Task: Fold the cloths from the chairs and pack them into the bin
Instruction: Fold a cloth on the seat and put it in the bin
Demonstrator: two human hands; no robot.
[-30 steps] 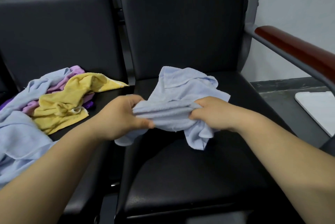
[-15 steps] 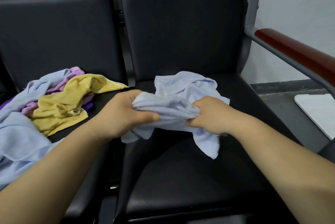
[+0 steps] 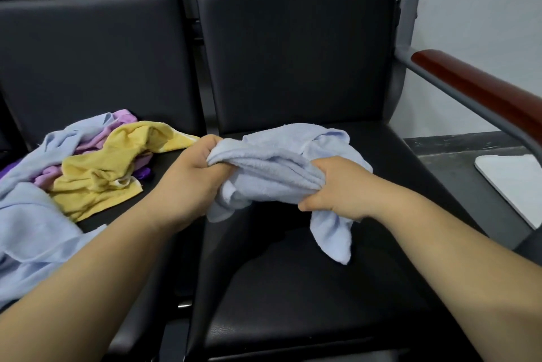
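**Change of state.** Within the last second the light blue cloth [image 3: 275,168] goes from a loose shape with a raised flap to a tighter bunch. The upper flap now sits lower, toward the rear of the right chair seat [image 3: 293,288]. The corner below my left hand [image 3: 187,177] is shorter. The tail below my right hand [image 3: 337,188] hangs longer. The spacing between my hands is about unchanged.

**Meaning for the task.** As I judge it, I am gathering and re-gripping, not folding. No straight edge or matched corners are established. The cloth has to be opened out flat before the first fold, so this item is at an early stage. I cannot identify the bin in view. A white flat object [image 3: 516,185] lies at the right edge, and I cannot tell what it is.

**Grip.** My fingers [image 3: 205,146] on the left curl over the top of the bunch, with the thumb pressing in from the front. Those on the right are clamped round the other end of the bunch.

**Condition and location of the cloth.**
- Soft terry texture, heavily creased, several layers rolled together between my hands.
- Held above the middle of the seat. The rear flap appears to rest on the seat.
- I cannot tell whether the tail touches the seat.

**Remaining stock.** On the left chair [image 3: 164,162] a yellow cloth [image 3: 102,177], a purple cloth [image 3: 120,121] and a second blue cloth [image 3: 29,215] lie unfolded in a heap.
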